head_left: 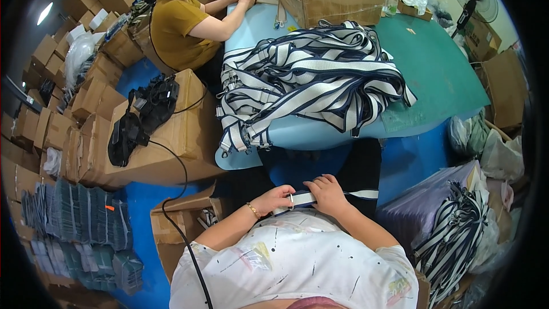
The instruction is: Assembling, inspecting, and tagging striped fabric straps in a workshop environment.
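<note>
Over my lap, a white strap with dark blue edges (362, 194) runs between my two hands and out past the right one. My left hand (274, 199) pinches the strap's left end at a small metal buckle (291, 200). Fingers of my right hand (328, 194) are closed over the strap a short way to the right. Beyond my knees, a large heap of the same striped straps (320, 74) lies on the light blue table cover (297, 138), with metal clips hanging at its near left edge.
An open cardboard box (329, 0) stands behind the heap. At the far left a person in a mustard shirt (180, 34) handles straps. Black harness gear (146, 114) with a cable rests on a carton (191, 120). More striped straps (454, 234) hang at my right.
</note>
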{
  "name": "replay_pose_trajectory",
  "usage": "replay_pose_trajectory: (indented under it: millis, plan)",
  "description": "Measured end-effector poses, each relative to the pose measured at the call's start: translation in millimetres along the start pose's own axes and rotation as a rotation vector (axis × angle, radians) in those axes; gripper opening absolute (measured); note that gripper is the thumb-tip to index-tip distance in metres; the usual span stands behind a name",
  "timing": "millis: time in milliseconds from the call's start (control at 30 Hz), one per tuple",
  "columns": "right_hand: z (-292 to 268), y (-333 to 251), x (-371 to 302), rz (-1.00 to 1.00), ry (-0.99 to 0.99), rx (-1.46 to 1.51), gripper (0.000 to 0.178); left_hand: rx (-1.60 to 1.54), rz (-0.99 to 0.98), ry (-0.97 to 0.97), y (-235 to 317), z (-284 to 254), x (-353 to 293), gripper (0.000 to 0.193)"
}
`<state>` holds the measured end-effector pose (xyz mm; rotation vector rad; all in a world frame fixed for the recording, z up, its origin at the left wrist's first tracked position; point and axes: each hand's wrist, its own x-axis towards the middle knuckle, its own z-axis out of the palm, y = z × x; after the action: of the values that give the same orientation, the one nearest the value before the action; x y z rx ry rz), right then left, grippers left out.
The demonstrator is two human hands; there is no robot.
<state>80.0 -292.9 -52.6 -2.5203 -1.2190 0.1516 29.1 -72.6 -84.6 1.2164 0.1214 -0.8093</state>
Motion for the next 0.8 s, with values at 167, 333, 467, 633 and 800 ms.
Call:
replay_pose_trajectory:
  millis: [167,333,467,633,800]
  plan:
    - [-4,0,1,0.027,-0.246,0.08,0.04,0.505,-0.077,-0.202,28,-15,-9,0.034]
    - [-20,-11,18,-0.082,-0.301,-0.008,0.028,0.754,-0.11,-0.358,56,-3,2,0.033]
    - [-30,-9,30,-0.122,-0.282,-0.041,0.024,0.355,-0.166,-0.296,60,11,6,0.028]
    - [-26,2,35,-0.206,-0.232,-0.079,0.025,0.259,-0.195,-0.227,45,7,10,0.018]
    - [-28,43,20,0.03,-0.033,0.006,0.048,0.023,-0.163,-0.209,66,-6,0,0.013]
